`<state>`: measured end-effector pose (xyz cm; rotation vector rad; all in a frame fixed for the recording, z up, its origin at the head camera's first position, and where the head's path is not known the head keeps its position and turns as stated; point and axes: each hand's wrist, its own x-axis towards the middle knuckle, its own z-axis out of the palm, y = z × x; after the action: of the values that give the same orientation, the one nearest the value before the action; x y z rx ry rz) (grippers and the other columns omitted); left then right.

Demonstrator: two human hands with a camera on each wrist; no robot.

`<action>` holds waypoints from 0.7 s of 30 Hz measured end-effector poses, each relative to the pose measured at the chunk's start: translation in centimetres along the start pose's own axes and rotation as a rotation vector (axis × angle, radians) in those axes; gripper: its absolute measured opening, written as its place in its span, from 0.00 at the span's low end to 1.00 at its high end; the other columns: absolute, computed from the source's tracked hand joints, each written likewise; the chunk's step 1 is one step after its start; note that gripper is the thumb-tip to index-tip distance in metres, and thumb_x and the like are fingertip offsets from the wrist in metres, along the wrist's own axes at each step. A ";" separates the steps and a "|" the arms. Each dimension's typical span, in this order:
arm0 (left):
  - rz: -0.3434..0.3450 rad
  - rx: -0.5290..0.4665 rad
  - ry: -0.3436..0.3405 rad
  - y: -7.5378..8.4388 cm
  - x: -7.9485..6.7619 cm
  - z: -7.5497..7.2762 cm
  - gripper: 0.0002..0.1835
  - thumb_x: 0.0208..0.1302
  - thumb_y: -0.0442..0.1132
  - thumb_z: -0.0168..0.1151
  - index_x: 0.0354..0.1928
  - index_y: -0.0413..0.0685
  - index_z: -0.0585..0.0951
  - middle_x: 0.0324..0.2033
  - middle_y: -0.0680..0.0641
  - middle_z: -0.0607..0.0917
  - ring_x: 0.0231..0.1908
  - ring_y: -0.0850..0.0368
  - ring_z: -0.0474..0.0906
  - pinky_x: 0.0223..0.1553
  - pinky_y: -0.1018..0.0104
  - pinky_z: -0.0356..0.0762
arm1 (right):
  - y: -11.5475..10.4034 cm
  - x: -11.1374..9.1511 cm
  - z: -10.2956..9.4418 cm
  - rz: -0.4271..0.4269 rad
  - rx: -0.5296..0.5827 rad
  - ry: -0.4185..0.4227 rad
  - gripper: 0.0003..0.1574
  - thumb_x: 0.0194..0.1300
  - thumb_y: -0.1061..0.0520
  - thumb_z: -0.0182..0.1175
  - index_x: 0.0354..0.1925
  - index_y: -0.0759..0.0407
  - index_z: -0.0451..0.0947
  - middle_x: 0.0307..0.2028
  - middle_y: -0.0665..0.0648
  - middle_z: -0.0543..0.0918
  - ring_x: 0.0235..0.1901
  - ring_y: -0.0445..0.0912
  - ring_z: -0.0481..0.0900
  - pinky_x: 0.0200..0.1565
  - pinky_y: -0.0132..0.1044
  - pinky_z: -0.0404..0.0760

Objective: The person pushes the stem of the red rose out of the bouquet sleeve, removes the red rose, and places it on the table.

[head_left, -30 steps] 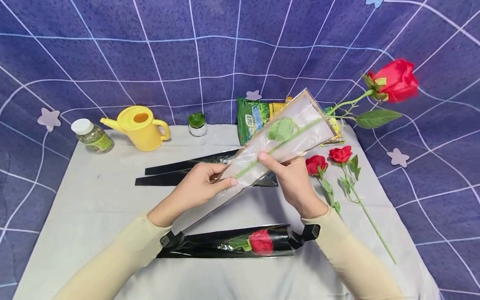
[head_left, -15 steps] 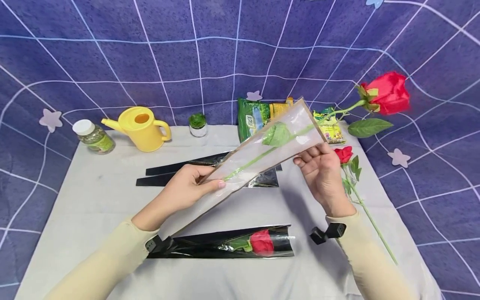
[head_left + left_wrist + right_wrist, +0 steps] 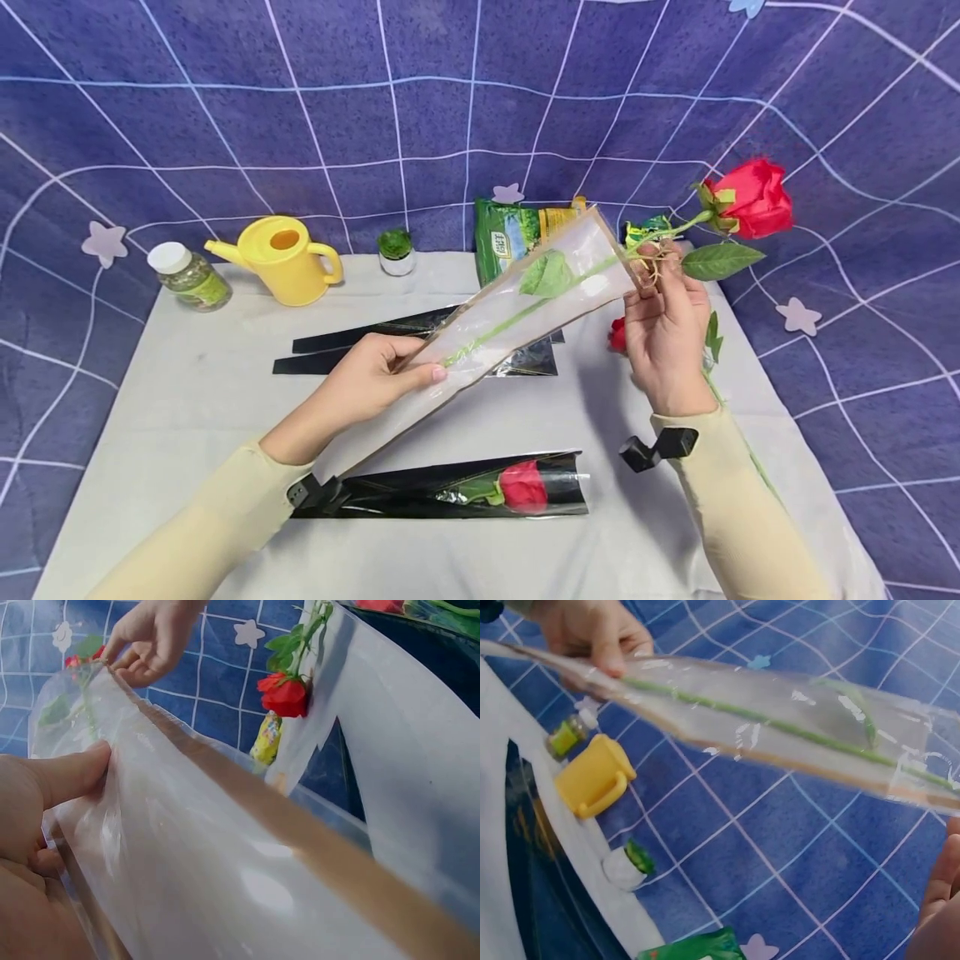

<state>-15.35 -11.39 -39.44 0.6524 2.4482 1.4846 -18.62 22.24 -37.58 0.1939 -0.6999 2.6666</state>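
Note:
My left hand (image 3: 382, 371) grips the narrower part of a clear flower sleeve (image 3: 517, 333) with tan borders, thumb on top. Inside the tilted sleeve runs the green stem of an artificial red rose (image 3: 757, 198), with one leaf pressed under the film. The bloom and another leaf stick out beyond the sleeve's wide mouth. My right hand (image 3: 667, 333) is at that mouth, its fingertips pinching the rose's thin side twigs beside the stem. In the left wrist view the left thumb (image 3: 75, 776) presses the film. The right wrist view shows only part of the right hand (image 3: 941, 892).
A black sleeve with a rose (image 3: 522, 486) lies in front; black sleeves (image 3: 322, 364) lie behind. More red roses (image 3: 617, 335) are at right, partly hidden. Along the back stand a jar (image 3: 191, 279), yellow watering can (image 3: 281, 267), small potted plant (image 3: 395, 252) and green bag (image 3: 498, 237).
My right hand has left the sleeve's middle, swung right and risen to the twigs at its mouth. The rose bloom has shifted left and down. The left hand keeps its grip, slightly farther left.

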 end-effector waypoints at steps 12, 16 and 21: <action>0.024 0.066 -0.067 -0.8 -0.1 -0.2 0.09 0.60 0.49 0.65 0.25 0.57 0.78 0.16 0.58 0.69 0.18 0.64 0.62 0.17 0.68 0.59 | -0.3 0.4 0.1 0.048 -0.019 0.079 0.17 0.57 0.67 0.64 0.44 0.66 0.72 0.40 0.62 0.77 0.35 0.50 0.78 0.30 0.33 0.77; 0.054 0.110 -0.097 -1.2 -0.1 -0.6 0.16 0.60 0.51 0.64 0.21 0.56 0.72 0.15 0.58 0.62 0.17 0.64 0.58 0.19 0.69 0.57 | -0.5 0.5 0.0 0.102 -0.037 0.098 0.20 0.58 0.67 0.63 0.49 0.66 0.71 0.44 0.61 0.77 0.36 0.48 0.77 0.31 0.32 0.77; 0.098 0.160 -0.141 -1.5 0.1 -1.5 0.08 0.60 0.50 0.64 0.29 0.59 0.76 0.17 0.59 0.69 0.19 0.64 0.64 0.22 0.69 0.63 | -1.2 0.7 -0.1 0.100 -0.038 0.117 0.20 0.58 0.67 0.63 0.49 0.65 0.71 0.43 0.60 0.77 0.36 0.48 0.76 0.30 0.32 0.76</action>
<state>-16.40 -13.16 -40.03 0.8882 2.4744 1.2368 -18.81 23.51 -36.95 -0.0073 -0.7404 2.7308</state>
